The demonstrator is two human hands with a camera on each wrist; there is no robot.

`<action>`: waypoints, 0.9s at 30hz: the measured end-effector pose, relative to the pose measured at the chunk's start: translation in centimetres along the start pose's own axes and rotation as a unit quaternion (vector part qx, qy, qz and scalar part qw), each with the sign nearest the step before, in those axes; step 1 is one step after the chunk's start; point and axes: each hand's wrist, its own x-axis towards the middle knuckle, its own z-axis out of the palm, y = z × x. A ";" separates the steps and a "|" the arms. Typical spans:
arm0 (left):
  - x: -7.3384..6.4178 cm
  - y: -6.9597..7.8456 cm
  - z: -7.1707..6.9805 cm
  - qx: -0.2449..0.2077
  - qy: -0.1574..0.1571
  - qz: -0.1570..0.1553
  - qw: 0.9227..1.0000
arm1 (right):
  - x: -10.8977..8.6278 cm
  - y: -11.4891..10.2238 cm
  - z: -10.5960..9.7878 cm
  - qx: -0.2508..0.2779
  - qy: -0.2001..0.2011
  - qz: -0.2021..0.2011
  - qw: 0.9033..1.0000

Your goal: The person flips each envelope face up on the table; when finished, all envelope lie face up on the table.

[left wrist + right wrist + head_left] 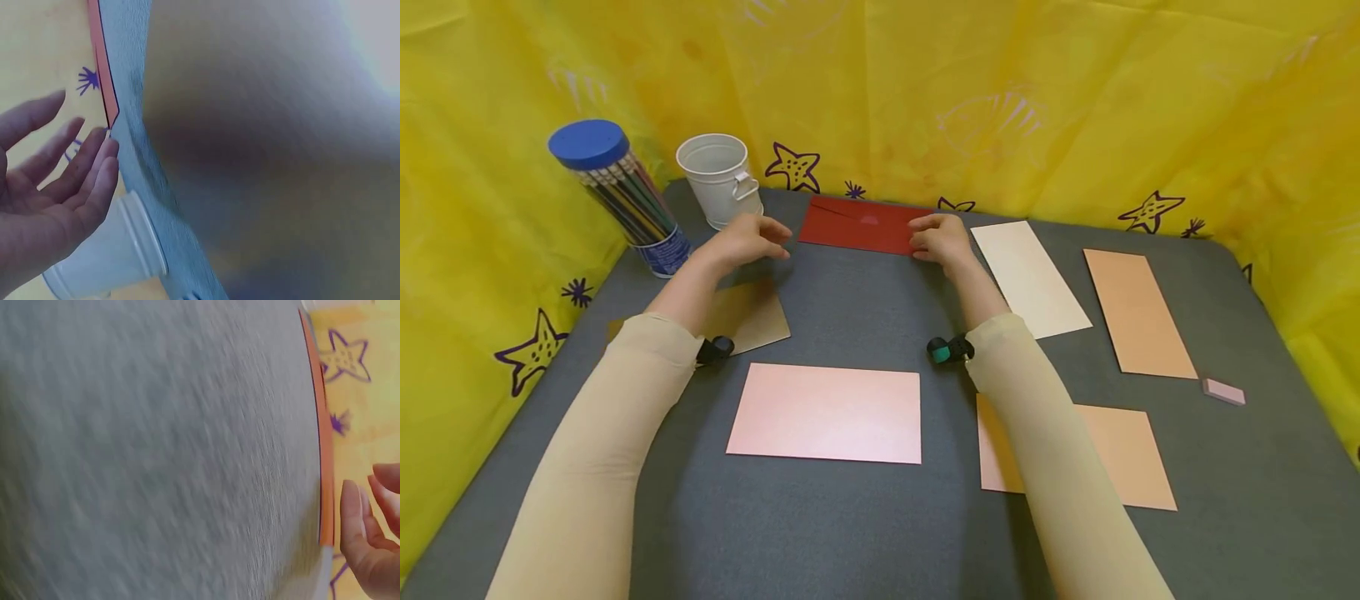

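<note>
A red envelope [857,225] lies at the back middle of the grey table, its flap side up. My right hand [943,239] hovers over the envelope's right end, fingers loosely bent and holding nothing. To the left of the envelope, my left hand [749,242] is raised with relaxed fingers and nothing in them. Under the left wrist lies a brown envelope [752,315], partly hidden by the forearm. A pink envelope [827,414] lies between the forearms, nearer the front. In the left wrist view the fingers stand apart, close to the white bucket [106,250].
Back left stand a white metal bucket [718,187] and a blue-lidded tub of pencils [632,200]. At right lie a cream envelope [1033,279], a peach envelope [1138,312] and a small pink eraser [1223,392]. Another peach envelope [1123,454] is partly under the right forearm.
</note>
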 end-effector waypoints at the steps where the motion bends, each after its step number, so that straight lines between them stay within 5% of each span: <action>1: -0.3 -0.1 -0.2 0.004 -0.009 0.005 1.000 | -0.1 -0.1 0.3 -0.002 -0.009 -0.001 1.000; 14: -3.8 -3.5 -1.5 0.067 -0.080 0.015 0.994 | -3.1 -1.4 5.2 0.000 -0.152 0.003 0.988; 27: -4.6 -4.3 -0.7 0.152 -0.062 0.023 0.986 | -5.7 -2.1 9.9 -0.017 -0.274 0.042 0.961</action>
